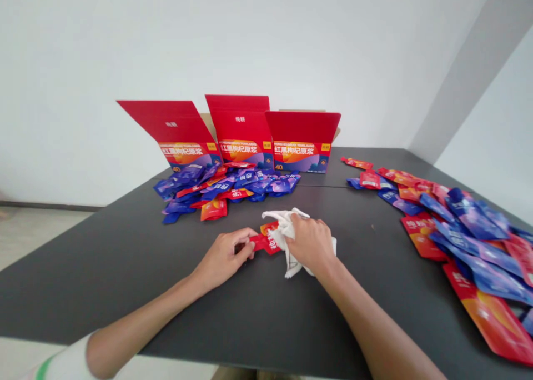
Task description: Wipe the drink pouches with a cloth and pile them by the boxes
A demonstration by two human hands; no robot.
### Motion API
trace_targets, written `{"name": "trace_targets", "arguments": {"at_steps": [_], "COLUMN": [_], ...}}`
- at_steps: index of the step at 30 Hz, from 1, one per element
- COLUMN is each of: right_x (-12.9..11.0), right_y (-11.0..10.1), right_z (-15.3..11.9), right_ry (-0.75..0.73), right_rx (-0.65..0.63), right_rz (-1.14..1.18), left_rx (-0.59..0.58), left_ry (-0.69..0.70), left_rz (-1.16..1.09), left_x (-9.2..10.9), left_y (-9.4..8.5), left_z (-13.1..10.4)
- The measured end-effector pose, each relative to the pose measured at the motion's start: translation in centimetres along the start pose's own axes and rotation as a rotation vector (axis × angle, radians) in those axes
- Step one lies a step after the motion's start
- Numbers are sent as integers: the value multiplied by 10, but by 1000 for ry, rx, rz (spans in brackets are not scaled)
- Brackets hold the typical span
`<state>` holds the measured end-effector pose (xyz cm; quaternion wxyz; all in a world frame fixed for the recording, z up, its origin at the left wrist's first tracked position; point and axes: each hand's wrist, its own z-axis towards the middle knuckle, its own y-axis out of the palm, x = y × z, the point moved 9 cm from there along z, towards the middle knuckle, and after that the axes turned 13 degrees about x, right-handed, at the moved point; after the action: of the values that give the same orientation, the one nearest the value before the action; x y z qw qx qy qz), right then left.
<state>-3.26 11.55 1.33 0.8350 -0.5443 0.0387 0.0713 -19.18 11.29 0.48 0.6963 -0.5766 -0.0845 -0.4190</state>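
Observation:
A red pouch (271, 243) with an orange patch and white lettering lies low over the dark table, between my two hands. My left hand (227, 253) pinches its narrow neck end between thumb and fingers. In my right hand (311, 241) is a crumpled white cloth (292, 264), gripped from above and pressed against the pouch's other end. The cloth hides that end of the pouch.
Three open red boxes (300, 153) stand at the back, lids raised. Before them lies a pile of blue and red pouches (233, 185). A larger pile of pouches (470, 230) spreads along the right of the black table (187, 313). Behind rises a white wall.

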Motion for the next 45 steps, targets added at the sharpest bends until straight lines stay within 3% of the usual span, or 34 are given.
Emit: {"name": "trace_targets", "arguments": {"at_steps": [5,8,12,17,20,23,25,29,34,39,43,45], "right_x": [50,56,42,39,33,-5,-19,0,-30,-12,-27,-27], "right_y": [-9,-20,-31,-32,-25,-8,-2,-5,-1,-2,-2,0], "right_z": [5,6,5,4,0,-8,-12,-6,-15,-9,-12,-12], "right_ry": [272,289,202,175,176,-75,-172,-14,-256,-59,-213,-215], "right_rx": [-5,43,89,60,22,-94,-116,-29,-72,-59,-70,-91], "right_rz": [-67,-27,32,96,108,153,123,-57,95,-23,55,59], "left_rx": [312,447,425,216,77,-32,-42,-29,-63,-25,-38,-51], "left_ry": [62,288,668,841,838,809,794,770,745,744,725,714], "left_rz": [71,132,201,280,265,223,204,207,210,213,213,226], "left_x": [-2,14,38,46,48,50,50,47,45,47,47,47], "left_y": [-40,-52,-44,-17,-1,9,10,9,13,11,12,14], "left_z": [2,-6,-27,-36,-35,-35,-35,-35,-35,-34,-33,-33]}}
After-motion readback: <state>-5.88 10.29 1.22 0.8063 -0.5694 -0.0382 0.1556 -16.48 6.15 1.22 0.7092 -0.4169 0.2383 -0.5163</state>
